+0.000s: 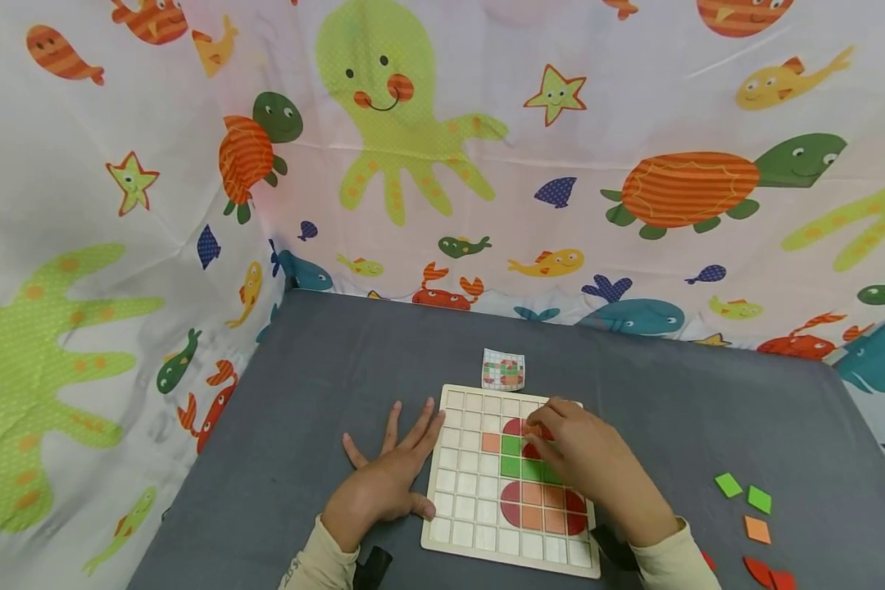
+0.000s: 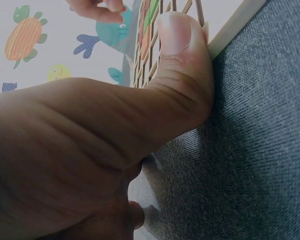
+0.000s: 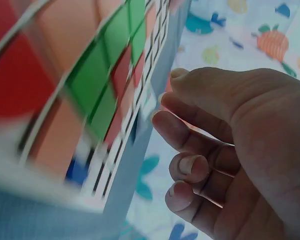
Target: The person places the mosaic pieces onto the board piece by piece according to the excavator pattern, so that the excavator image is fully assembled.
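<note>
Sea-creature cloth (image 1: 472,74) hangs behind a grey table (image 1: 302,393). Over the upper right of the gridded board (image 1: 487,483) bends the right hand (image 1: 588,451), fingertips bunched; whether that grip holds a tile, I cannot tell. Coloured tiles (image 1: 511,467) lie beneath it. The left hand (image 1: 387,492), fingers spread, touches the board's left edge. Beyond lies a patterned card (image 1: 503,373); loose pieces (image 1: 757,529) lie right. Marks on the left sleeve (image 1: 320,549) are unreadable.
</note>
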`<state>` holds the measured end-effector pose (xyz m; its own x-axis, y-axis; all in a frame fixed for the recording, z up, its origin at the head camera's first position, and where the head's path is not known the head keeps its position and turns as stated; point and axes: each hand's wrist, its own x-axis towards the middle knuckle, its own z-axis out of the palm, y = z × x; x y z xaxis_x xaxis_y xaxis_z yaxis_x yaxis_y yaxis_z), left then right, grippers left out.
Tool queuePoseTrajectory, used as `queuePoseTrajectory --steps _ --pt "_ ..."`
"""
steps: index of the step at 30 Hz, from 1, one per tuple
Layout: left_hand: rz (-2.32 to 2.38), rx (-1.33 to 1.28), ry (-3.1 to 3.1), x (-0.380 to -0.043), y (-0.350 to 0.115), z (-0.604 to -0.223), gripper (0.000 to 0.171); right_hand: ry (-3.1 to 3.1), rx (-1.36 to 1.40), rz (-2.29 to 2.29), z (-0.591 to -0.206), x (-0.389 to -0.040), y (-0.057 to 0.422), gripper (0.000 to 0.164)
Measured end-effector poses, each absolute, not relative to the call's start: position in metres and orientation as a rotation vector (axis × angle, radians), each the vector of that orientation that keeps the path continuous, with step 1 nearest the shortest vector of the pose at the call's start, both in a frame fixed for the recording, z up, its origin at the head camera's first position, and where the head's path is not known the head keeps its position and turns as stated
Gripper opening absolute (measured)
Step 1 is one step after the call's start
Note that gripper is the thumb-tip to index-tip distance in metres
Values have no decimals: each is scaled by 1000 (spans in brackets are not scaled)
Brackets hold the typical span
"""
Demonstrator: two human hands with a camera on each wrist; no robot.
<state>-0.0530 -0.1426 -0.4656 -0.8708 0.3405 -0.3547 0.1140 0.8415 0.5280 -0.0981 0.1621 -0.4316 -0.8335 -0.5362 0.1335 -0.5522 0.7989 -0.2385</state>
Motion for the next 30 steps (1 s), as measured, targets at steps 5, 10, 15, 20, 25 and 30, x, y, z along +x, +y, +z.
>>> queuePoseTrajectory --steps 5,10,15,20,25,30 --pt "703 324 2580 -55 -143 -473 140 -2980 709 405 -427 -98 195 20" --pt "679 324 2572 -56 -141 -464 139 -3000 534 379 -425 -96 232 25" --pt "676 333 2571 -53 -138 -451 136 -3003 402 387 -427 -88 272 27" --pt "661 321 2560 -53 -138 -450 135 -3045 276 394 -430 -81 308 28" --pt "654 319 2578 -52 -140 -454 136 -3176 108 372 -427 -79 335 36" --pt "684 324 2574 -51 -142 -454 136 -3234 14 333 -429 -74 354 44"
